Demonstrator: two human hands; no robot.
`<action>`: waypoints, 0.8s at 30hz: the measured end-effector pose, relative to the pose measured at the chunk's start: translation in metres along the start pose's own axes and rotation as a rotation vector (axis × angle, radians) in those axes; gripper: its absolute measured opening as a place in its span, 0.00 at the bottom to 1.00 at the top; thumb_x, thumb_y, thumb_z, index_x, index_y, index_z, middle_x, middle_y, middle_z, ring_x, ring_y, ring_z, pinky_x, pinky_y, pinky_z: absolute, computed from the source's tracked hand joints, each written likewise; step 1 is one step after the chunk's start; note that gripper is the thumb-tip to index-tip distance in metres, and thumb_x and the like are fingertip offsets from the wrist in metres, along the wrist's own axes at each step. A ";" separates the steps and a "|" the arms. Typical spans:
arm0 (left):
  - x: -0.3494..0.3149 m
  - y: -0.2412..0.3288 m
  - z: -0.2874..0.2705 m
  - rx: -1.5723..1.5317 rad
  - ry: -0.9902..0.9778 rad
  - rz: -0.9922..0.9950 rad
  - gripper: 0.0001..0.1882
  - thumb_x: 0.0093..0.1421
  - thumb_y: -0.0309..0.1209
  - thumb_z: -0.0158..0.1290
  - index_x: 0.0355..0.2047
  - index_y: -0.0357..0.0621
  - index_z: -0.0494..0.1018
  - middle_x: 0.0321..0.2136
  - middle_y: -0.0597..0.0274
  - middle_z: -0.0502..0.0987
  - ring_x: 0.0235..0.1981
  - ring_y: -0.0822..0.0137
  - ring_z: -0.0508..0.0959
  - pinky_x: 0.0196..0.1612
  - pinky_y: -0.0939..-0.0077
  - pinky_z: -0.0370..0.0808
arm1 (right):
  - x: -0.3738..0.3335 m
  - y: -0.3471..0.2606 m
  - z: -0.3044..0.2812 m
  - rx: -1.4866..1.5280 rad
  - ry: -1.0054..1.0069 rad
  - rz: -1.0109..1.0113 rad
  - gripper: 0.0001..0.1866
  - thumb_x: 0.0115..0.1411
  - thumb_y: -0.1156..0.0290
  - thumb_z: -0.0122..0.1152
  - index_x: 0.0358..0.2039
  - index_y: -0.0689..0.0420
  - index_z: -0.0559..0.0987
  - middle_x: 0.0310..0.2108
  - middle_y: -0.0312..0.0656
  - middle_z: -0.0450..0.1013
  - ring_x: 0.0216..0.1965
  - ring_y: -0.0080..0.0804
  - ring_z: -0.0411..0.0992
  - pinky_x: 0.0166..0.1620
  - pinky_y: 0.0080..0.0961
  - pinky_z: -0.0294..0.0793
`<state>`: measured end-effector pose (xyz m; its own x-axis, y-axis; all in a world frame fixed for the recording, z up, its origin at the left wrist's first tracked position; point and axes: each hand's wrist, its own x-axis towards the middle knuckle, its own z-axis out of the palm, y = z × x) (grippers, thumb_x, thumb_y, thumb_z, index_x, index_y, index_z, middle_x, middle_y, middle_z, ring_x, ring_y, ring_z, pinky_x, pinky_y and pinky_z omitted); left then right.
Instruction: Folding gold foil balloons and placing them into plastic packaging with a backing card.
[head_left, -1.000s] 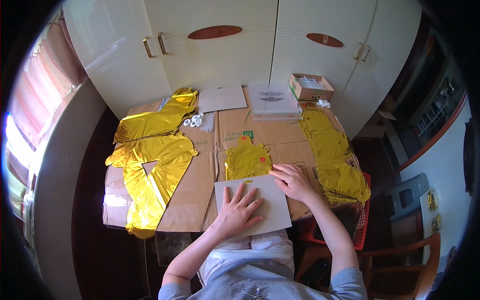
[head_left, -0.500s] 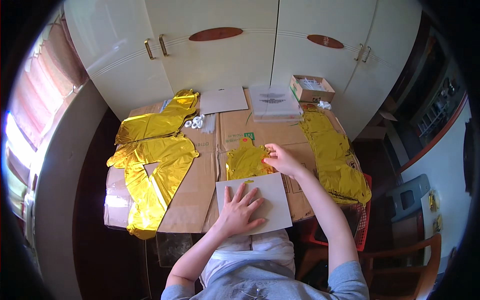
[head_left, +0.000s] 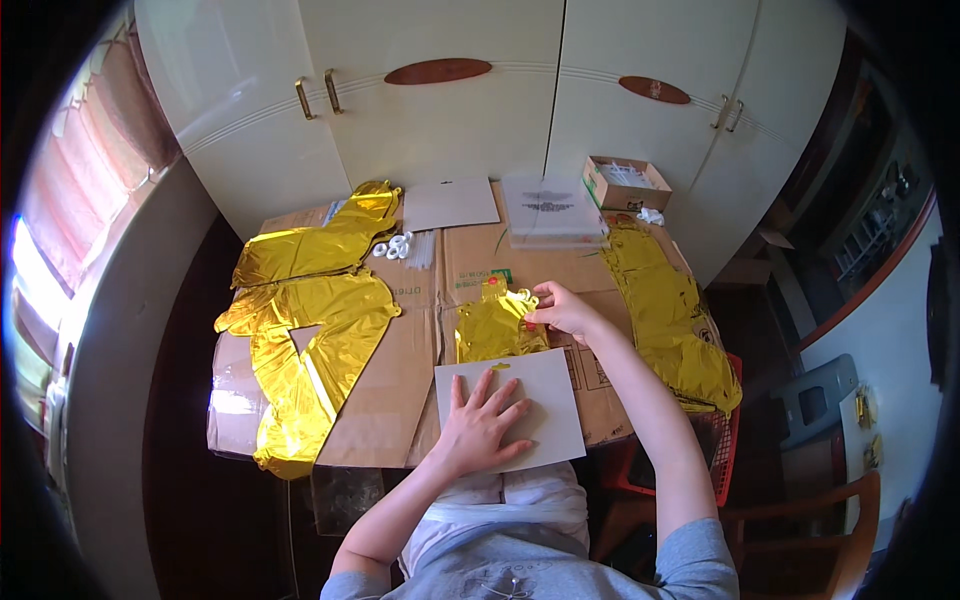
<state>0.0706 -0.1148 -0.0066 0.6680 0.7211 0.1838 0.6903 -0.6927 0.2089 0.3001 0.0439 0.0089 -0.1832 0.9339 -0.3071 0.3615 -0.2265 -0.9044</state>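
Presses a white card flat with a spread-fingered left hand; pinches, between thumb and fingertips of the right hand, the right edge of a gold foil piece lying on brown cardboard, partly beneath the card, between larger gold foil shapes at left and right.

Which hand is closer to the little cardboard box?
Right hand: in front of the box, slightly left. The left hand is farther off, flat on the pale card.

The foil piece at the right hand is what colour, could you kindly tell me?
The foil piece is shiny gold-yellow, best seen in the head view.
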 end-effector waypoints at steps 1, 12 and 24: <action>0.000 0.000 0.000 0.000 0.000 0.001 0.34 0.57 0.62 0.47 0.58 0.59 0.68 0.63 0.56 0.62 0.68 0.45 0.52 0.61 0.23 0.43 | -0.001 -0.001 0.000 -0.020 -0.013 -0.011 0.35 0.52 0.71 0.69 0.59 0.58 0.63 0.46 0.43 0.69 0.44 0.27 0.69 0.45 0.25 0.72; -0.001 0.000 -0.001 0.005 0.004 0.004 0.34 0.58 0.62 0.46 0.58 0.59 0.68 0.63 0.56 0.63 0.68 0.45 0.53 0.61 0.23 0.43 | -0.008 0.007 0.003 -0.290 -0.194 -0.199 0.19 0.48 0.72 0.70 0.40 0.65 0.78 0.37 0.42 0.78 0.36 0.24 0.72 0.42 0.27 0.73; 0.000 0.000 -0.002 0.005 -0.017 0.007 0.34 0.58 0.62 0.46 0.59 0.58 0.67 0.64 0.57 0.62 0.68 0.44 0.53 0.61 0.23 0.42 | -0.024 0.006 0.008 -0.495 -0.021 -0.132 0.17 0.48 0.63 0.71 0.33 0.63 0.81 0.32 0.53 0.79 0.34 0.41 0.78 0.40 0.35 0.75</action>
<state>0.0696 -0.1150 -0.0047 0.6774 0.7160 0.1686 0.6871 -0.6978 0.2025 0.2995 0.0176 0.0083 -0.2734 0.9386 -0.2105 0.7227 0.0560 -0.6889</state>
